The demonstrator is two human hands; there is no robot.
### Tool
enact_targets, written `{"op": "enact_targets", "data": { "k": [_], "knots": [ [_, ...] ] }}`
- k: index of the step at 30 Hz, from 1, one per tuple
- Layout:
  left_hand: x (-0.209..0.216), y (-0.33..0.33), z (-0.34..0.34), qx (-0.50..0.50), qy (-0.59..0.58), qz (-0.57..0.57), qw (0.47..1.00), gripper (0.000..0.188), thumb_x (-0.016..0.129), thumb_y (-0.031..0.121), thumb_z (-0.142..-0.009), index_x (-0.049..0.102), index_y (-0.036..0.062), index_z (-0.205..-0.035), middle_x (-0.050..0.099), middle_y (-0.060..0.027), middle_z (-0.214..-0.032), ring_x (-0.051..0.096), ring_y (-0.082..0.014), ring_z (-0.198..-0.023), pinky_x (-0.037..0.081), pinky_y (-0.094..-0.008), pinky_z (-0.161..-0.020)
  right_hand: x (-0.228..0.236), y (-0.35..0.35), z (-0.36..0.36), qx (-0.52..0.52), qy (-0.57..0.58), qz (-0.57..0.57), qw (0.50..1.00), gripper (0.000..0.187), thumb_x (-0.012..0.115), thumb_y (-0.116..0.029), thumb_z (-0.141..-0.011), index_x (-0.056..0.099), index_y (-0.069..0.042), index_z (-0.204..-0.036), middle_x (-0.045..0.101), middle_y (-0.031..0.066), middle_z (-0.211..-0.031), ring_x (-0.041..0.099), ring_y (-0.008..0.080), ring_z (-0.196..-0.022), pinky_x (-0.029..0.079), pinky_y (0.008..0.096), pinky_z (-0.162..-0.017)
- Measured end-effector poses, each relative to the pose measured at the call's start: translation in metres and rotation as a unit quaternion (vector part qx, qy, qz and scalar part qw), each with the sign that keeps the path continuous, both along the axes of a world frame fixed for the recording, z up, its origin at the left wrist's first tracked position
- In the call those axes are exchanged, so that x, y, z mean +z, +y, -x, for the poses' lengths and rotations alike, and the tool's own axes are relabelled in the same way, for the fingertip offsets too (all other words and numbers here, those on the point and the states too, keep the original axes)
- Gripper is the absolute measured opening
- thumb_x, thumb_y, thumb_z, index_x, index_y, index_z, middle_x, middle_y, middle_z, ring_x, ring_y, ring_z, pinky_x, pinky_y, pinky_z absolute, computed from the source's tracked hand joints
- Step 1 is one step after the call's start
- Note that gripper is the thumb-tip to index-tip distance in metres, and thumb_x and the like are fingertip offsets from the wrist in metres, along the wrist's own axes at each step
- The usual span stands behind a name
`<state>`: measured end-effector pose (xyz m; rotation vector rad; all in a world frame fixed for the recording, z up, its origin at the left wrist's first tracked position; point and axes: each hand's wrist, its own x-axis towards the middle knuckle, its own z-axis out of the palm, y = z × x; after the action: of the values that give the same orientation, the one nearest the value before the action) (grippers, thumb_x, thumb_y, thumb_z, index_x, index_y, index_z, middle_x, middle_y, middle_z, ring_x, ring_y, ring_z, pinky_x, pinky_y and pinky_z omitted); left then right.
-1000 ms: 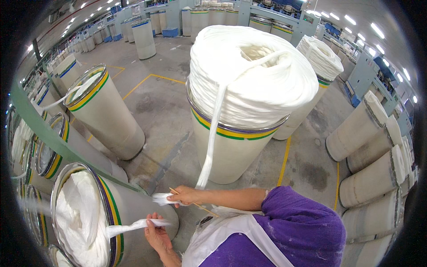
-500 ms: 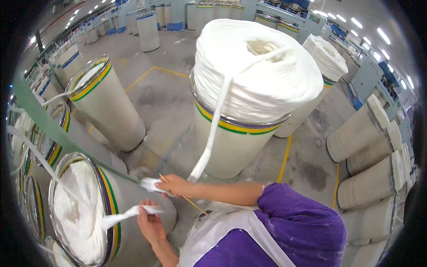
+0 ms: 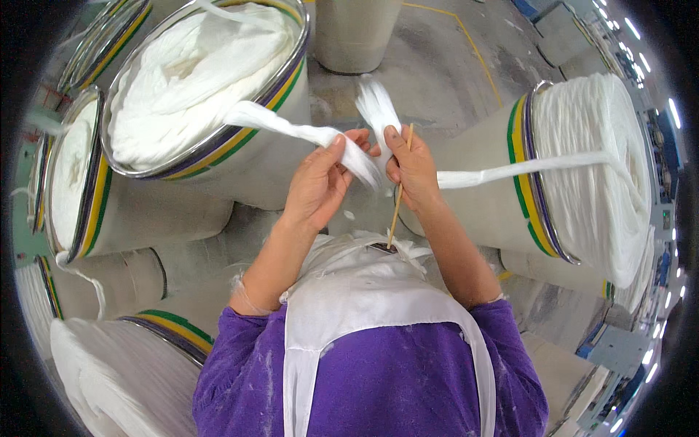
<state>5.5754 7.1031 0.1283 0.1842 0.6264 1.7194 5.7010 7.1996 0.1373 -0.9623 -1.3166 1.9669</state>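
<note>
My left hand (image 3: 320,178) is closed on a strip of white cotton sliver (image 3: 280,125), pinched between thumb and fingers. Its frayed end hangs below the fingers, and the strip runs back to a full sliver can (image 3: 251,149) at upper left. Close beside it, my right hand (image 3: 416,166) grips a second sliver end (image 3: 376,105), whose fanned tip points up. The same hand holds a thin wooden stick (image 3: 397,211), slanting down to a dark opening at the apron's top. Another stretch of sliver (image 3: 510,172) leads from behind my right wrist to the heaped can (image 3: 526,175) at right.
More sliver cans stand close by on the left, one at far left (image 3: 95,175) and a heaped one (image 3: 131,371) at lower left. A pale can (image 3: 357,33) stands beyond my hands. Yellow lines mark the grey floor (image 3: 444,69). Machinery (image 3: 619,357) lies at far right.
My view has swung left, so the heaped can now sits at right. Both hands have come together at mid-view, still holding the slivers and the stick.
</note>
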Motion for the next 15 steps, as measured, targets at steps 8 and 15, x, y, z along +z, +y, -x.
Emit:
{"op": "enact_targets", "data": {
  "k": [8, 15],
  "knots": [
    [-0.002, -0.013, 0.005, 0.013, 0.091, 0.052, 0.994, 0.037, 0.057, 0.016, -0.092, 0.052, -0.0044, -0.123, 0.06, -0.0078, -0.11, 0.055, -0.0139, -0.102, 0.043, -0.027, -0.09, -0.005, -0.017, 0.011, 0.023, 0.039, -0.106, 0.993, 0.036, 0.072, -0.004, -0.079, 0.054, -0.004, -0.109, 0.062, 0.0012, -0.089, 0.055, 0.0033, -0.069, 0.04, 0.0168, -0.053],
    [-0.007, -0.023, 0.013, -0.023, 0.042, 0.048, 0.998, 0.035, 0.058, 0.016, -0.091, 0.054, -0.0009, -0.122, 0.062, -0.0059, -0.104, 0.058, -0.0125, -0.094, 0.046, -0.0279, -0.084, -0.004, -0.016, 0.01, 0.02, 0.01, -0.14, 0.99, 0.032, 0.074, -0.007, -0.078, 0.055, -0.001, -0.103, 0.06, 0.0001, -0.086, 0.054, 0.0038, -0.071, 0.042, 0.0174, -0.059]
  ]
}}
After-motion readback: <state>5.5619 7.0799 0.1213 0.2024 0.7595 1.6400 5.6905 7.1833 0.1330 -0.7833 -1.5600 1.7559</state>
